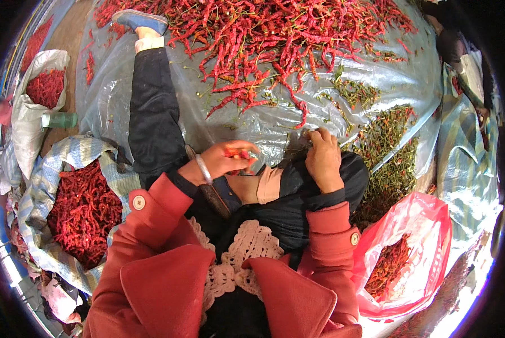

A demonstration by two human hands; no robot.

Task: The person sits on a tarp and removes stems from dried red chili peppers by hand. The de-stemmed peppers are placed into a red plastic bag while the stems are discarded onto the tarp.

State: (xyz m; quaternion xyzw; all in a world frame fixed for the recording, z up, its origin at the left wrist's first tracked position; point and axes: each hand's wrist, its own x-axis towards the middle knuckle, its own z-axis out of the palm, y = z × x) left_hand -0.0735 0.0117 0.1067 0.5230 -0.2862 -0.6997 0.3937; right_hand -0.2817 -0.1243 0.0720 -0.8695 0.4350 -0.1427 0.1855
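My left hand (212, 161), with a silver bangle (203, 169) at the wrist, is curled around a few red chili peppers (237, 153) above my lap. To its right, my right hand (325, 159) is over my bent knee with its fingers bent downward. Whether anything is between those fingertips is hidden. In front of me a large heap of dried red chili peppers (269, 34) spreads over a clear plastic sheet (185, 97). Several peppers trail from the heap toward my hands.
At left stand a striped woven sack (37, 211) of chilies, a white sack (22, 114) and a green glass (60, 120). At right lie a pile of green stems (387, 156) and a red plastic bag (440, 236) holding chilies. Another person's arm (468, 88) shows at far right.
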